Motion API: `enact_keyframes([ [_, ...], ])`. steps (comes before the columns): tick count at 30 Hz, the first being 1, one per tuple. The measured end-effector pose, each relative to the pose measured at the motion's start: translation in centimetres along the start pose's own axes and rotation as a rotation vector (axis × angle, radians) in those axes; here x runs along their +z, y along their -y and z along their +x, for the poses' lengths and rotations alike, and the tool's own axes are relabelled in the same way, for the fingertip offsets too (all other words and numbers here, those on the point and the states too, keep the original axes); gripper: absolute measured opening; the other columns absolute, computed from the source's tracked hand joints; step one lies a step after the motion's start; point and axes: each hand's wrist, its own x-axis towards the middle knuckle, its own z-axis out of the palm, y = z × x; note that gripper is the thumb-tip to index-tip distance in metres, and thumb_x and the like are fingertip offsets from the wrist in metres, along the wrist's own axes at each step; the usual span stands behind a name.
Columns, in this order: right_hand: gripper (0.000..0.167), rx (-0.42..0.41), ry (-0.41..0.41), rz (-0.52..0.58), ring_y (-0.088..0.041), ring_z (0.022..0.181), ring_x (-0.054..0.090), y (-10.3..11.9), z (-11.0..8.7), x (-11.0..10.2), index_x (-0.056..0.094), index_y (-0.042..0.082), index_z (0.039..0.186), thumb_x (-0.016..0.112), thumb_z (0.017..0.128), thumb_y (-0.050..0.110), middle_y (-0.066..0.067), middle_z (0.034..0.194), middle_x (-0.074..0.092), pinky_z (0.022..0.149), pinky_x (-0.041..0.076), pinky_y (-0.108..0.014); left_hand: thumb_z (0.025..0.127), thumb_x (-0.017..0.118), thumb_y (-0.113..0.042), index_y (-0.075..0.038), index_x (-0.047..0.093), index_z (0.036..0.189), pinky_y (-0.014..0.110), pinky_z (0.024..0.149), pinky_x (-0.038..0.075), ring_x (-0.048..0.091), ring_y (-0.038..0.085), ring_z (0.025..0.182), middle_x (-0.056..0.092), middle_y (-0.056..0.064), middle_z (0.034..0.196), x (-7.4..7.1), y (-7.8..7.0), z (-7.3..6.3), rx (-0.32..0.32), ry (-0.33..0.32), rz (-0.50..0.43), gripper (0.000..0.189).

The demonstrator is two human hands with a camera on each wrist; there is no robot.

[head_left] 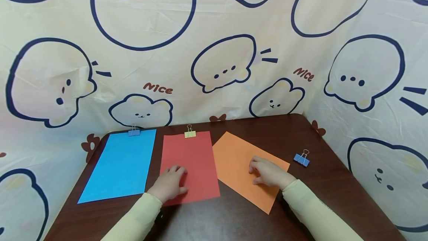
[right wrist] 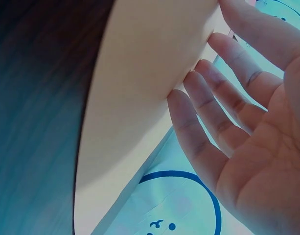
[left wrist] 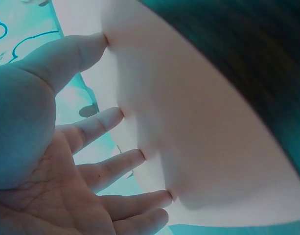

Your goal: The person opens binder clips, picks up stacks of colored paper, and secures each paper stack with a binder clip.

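One red sheet (head_left: 197, 159) lies on the tabletop (head_left: 234, 218) between a blue sheet (head_left: 117, 166) at left and an orange sheet (head_left: 240, 159) at right, the orange one askew, its left end meeting the red one's right edge. The left hand (head_left: 169, 183) rests its fingertips on the red sheet's near left part; the right hand (head_left: 269, 174) touches the orange sheet's right part. Both hands are released and grip nothing. A blue clip (head_left: 134, 133) sits on the blue sheet's far edge, a yellow clip (head_left: 190, 134) on the red sheet's. A loose clip (head_left: 301, 160), also blue, lies right of the orange sheet
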Motion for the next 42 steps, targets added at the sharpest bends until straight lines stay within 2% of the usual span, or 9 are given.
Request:
enact_keyframes([
  [18,0.028,-0.017,-0.012,0.000,-0.015,0.091,0.056,0.1,-0.2,0.0,0.066,0.012,0.095,0.089,0.081,0.018,0.003,0.104,0.055,0.083,0.052,-0.033,0.083,0.086,-0.023,-0.004,0.058,0.136,0.059,0.099,0.053,0.049,0.045,0.131,0.051,0.025,0.145,-0.4,2.5,1.2,-0.029,0.020,-0.047,0.062],
  [28,0.027,-0.028,-0.015,0.006,-0.015,0.091,0.056,0.0,-0.1,0.1,0.066,0.012,0.095,0.089,0.081,0.017,0.003,0.103,0.055,0.082,0.052,-0.033,0.082,0.088,-0.029,-0.006,0.058,0.138,0.060,0.099,0.053,0.048,0.043,0.131,0.049,0.023,0.147,-0.6,3.4,1.7,-0.055,0.028,-0.069,0.068],
  [42,0.028,-0.028,-0.020,0.010,-0.015,0.091,0.056,0.3,-0.3,-0.2,0.066,0.012,0.095,0.089,0.081,0.017,0.002,0.103,0.055,0.082,0.052,-0.033,0.082,0.088,-0.027,-0.005,0.058,0.138,0.062,0.101,0.051,0.047,0.045,0.133,0.047,0.026,0.147,-0.9,4.4,2.4,-0.065,0.025,-0.094,0.068],
])
